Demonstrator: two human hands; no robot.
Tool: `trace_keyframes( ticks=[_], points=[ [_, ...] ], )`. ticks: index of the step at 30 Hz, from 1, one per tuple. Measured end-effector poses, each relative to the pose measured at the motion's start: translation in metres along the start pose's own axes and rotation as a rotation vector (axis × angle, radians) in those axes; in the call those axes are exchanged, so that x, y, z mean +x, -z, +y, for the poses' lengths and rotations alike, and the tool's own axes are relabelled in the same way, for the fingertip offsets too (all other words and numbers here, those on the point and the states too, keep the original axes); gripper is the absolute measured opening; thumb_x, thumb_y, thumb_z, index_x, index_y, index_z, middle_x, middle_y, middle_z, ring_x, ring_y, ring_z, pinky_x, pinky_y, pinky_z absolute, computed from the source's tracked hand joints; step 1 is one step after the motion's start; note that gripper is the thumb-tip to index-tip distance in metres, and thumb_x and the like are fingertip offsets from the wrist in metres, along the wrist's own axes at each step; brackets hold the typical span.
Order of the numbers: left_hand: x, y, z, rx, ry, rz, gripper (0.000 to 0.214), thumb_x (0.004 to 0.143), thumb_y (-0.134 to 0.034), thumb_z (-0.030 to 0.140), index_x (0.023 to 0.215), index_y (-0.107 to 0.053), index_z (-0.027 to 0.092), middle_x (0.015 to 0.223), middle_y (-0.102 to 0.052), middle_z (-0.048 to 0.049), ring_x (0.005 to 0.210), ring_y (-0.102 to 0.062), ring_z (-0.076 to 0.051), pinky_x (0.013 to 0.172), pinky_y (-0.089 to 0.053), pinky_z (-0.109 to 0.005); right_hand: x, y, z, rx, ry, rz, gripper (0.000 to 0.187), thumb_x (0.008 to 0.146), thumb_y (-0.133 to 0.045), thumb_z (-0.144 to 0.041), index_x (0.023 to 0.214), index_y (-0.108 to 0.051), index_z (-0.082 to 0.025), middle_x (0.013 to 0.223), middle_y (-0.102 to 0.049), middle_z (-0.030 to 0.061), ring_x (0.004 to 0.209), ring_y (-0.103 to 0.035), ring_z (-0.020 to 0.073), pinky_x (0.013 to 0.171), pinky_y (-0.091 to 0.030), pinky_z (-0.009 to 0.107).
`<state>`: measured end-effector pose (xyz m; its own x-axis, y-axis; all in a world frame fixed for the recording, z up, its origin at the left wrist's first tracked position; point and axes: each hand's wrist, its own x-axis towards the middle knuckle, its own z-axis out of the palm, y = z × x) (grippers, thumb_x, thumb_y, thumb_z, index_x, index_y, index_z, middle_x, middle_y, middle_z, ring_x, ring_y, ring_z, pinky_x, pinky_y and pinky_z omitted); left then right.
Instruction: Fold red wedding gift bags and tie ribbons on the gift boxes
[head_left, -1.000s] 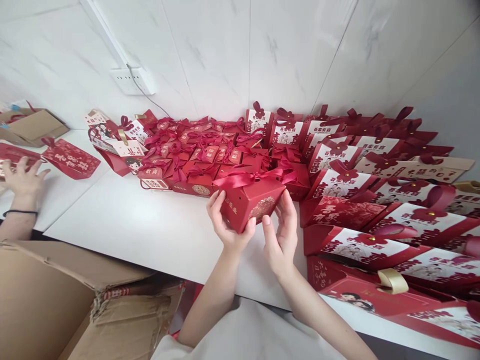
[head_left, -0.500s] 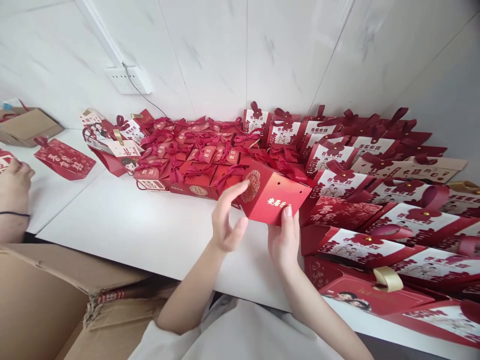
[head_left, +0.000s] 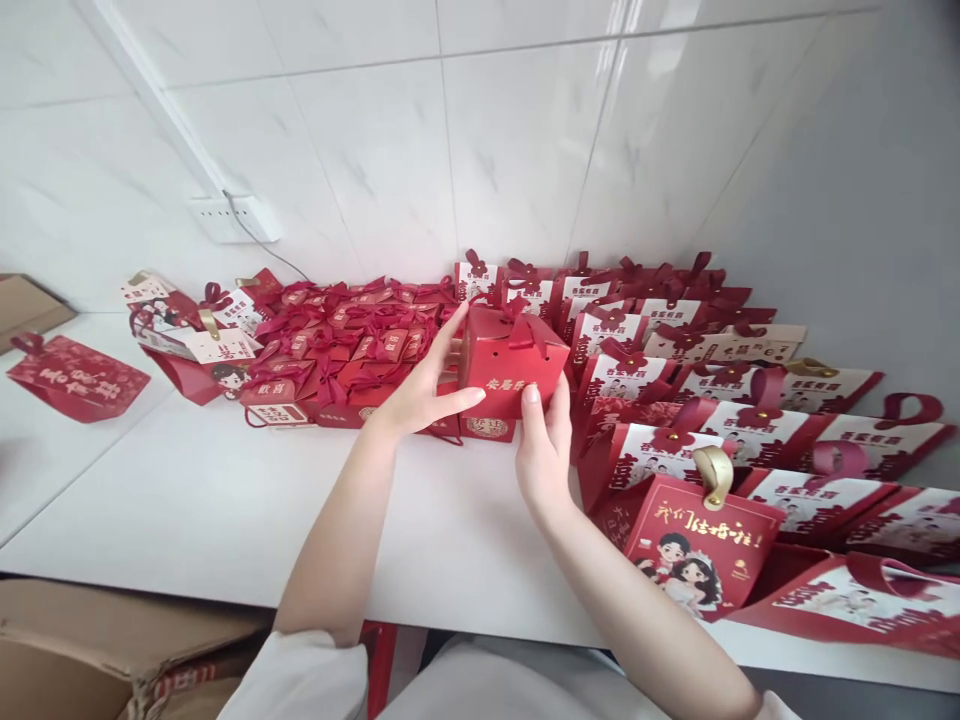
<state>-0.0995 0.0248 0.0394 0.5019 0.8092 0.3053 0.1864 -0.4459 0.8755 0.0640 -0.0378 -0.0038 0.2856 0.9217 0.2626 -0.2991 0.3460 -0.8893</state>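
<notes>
Cardboard of an open carton (head_left: 75, 650) is sitting nearest me, low and well to the left of my fingers, under the edge of the white table (head_left: 225, 500). Above the table I am holding the red box (head_left: 510, 365) between both hands. My left hand (head_left: 420, 400) is lying against its left side, fingers (head_left: 450, 335) spread and straight, thumb reaching across the lower front edge. My right hand (head_left: 544, 450) is pinching the front right corner, thumb pressing flat on the face with the gold lettering, the other fingers curling behind where I cannot see them.

Half a second ago I was holding this box nearer to me and tipped on a slant, its round emblem side showing. Now it is standing upright with its ribbon (head_left: 521, 325) on top, and I am carrying it farther out over the front row of small red boxes (head_left: 352, 340); whether it is touching them I cannot tell. I am judging that the turning is finished and the box is coming level with the others. The other person's hand, showing far left before, is no longer appearing.

Below and left of my fingers the tabletop is lying bare. Just right of my right fingers a cartoon-couple bag (head_left: 697, 545) with a gold handle is standing, and beyond it gift bags (head_left: 675, 370) are leaning in rows toward the corner. Well left, a flat red bag (head_left: 75, 375) is lying. Farthest off, the tiled wall (head_left: 525, 150) is rising, a socket (head_left: 236, 218) sitting up and left of my fingers
</notes>
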Motion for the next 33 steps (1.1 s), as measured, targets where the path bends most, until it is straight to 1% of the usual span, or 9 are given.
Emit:
trace_keyframes(
  ticks=[5, 10, 13, 16, 17, 22, 26, 30, 33],
  points=[
    [0.005, 0.021, 0.035, 0.258, -0.004, 0.013, 0.105, 0.077, -0.081, 0.046, 0.162, -0.02, 0.037, 0.153, -0.05, -0.0105, 0.133, -0.055, -0.038, 0.109, -0.049, -0.055, -0.015, 0.003, 0.016, 0.031, -0.043, -0.023, 0.06, 0.099, -0.055, -0.045, 0.154, -0.038, -0.029, 0.161, -0.043, 0.0071, 0.147, -0.044, 0.0218, 0.124, -0.032, 0.047],
    [0.015, 0.026, 0.017, 0.045, -0.034, 0.238, 0.103, 0.07, -0.086, 0.047, 0.157, -0.032, 0.04, 0.142, -0.058, -0.0122, 0.115, -0.066, -0.037, 0.1, -0.053, -0.06, -0.04, 0.016, 0.006, 0.024, -0.073, -0.145, 0.059, 0.098, -0.058, -0.04, 0.153, -0.038, -0.032, 0.165, -0.036, 0.0067, 0.152, -0.036, 0.0218, 0.125, -0.033, 0.047],
    [0.025, 0.023, 0.001, -0.05, -0.006, 0.298, 0.096, 0.073, -0.083, 0.048, 0.155, -0.035, 0.036, 0.13, -0.063, -0.0124, 0.12, -0.063, -0.036, 0.102, -0.052, -0.059, -0.05, 0.039, -0.029, -0.111, -0.005, -0.407, 0.047, 0.099, -0.057, -0.032, 0.145, -0.05, -0.034, 0.157, -0.048, 0.0058, 0.147, -0.045, 0.0217, 0.12, -0.041, 0.044],
    [0.032, 0.016, -0.008, -0.138, 0.101, 0.321, 0.09, 0.076, -0.077, 0.052, 0.153, -0.034, 0.033, 0.125, -0.064, -0.0115, 0.121, -0.062, -0.035, 0.096, -0.056, -0.054, -0.048, 0.073, -0.081, -0.297, 0.132, -0.89, 0.04, 0.093, -0.062, -0.018, 0.131, -0.065, -0.03, 0.124, -0.073, 0.0071, 0.114, -0.07, 0.0207, 0.097, -0.058, 0.032],
    [0.034, 0.014, -0.01, -0.163, 0.145, 0.324, 0.087, 0.077, -0.075, 0.053, 0.152, -0.034, 0.033, 0.125, -0.064, -0.0111, 0.12, -0.062, -0.034, 0.093, -0.058, -0.052, -0.043, 0.084, -0.098, -0.323, 0.21, -0.957, 0.037, 0.092, -0.063, -0.015, 0.125, -0.069, -0.029, 0.119, -0.075, 0.0072, 0.106, -0.073, 0.0195, 0.091, -0.06, 0.029],
    [0.04, 0.005, -0.01, -0.24, 0.198, 0.287, 0.079, 0.081, -0.068, 0.055, 0.149, -0.034, 0.032, 0.133, -0.062, -0.0103, 0.118, -0.064, -0.03, 0.09, -0.06, -0.046, 0.023, 0.114, -0.155, -0.649, 0.293, -0.672, 0.021, 0.094, -0.064, -0.023, 0.11, -0.075, -0.031, 0.105, -0.078, 0.0038, 0.101, -0.073, 0.0207, 0.085, -0.061, 0.031],
    [0.04, -0.003, -0.009, -0.264, 0.19, 0.253, 0.082, 0.08, -0.07, 0.056, 0.149, -0.032, 0.033, 0.133, -0.06, -0.0109, 0.12, -0.063, -0.031, 0.084, -0.061, -0.043, 0.098, 0.098, -0.142, -0.582, 0.201, -0.382, 0.033, 0.093, -0.066, -0.046, 0.122, -0.069, -0.031, 0.127, -0.071, 0.0065, 0.115, -0.069, 0.0253, 0.094, -0.06, 0.041],
    [0.037, -0.015, -0.008, -0.291, 0.186, 0.161, 0.08, 0.081, -0.073, 0.052, 0.147, -0.034, 0.033, 0.136, -0.058, -0.012, 0.124, -0.061, -0.032, 0.087, -0.061, -0.044, 0.133, 0.075, -0.104, -0.492, 0.041, -0.586, 0.087, 0.078, -0.082, -0.046, 0.154, -0.039, -0.039, 0.162, -0.042, 0.0096, 0.139, -0.052, 0.0341, 0.106, -0.051, 0.058],
    [0.034, -0.023, -0.006, -0.269, 0.17, 0.119, 0.081, 0.081, -0.076, 0.048, 0.148, -0.034, 0.032, 0.136, -0.058, -0.013, 0.125, -0.06, -0.032, 0.095, -0.058, -0.048, 0.131, 0.066, -0.086, -0.368, -0.087, -0.738, 0.09, 0.074, -0.086, -0.038, 0.153, -0.041, -0.037, 0.155, -0.052, 0.0082, 0.13, -0.061, 0.0299, 0.106, -0.054, 0.056]
  ],
)
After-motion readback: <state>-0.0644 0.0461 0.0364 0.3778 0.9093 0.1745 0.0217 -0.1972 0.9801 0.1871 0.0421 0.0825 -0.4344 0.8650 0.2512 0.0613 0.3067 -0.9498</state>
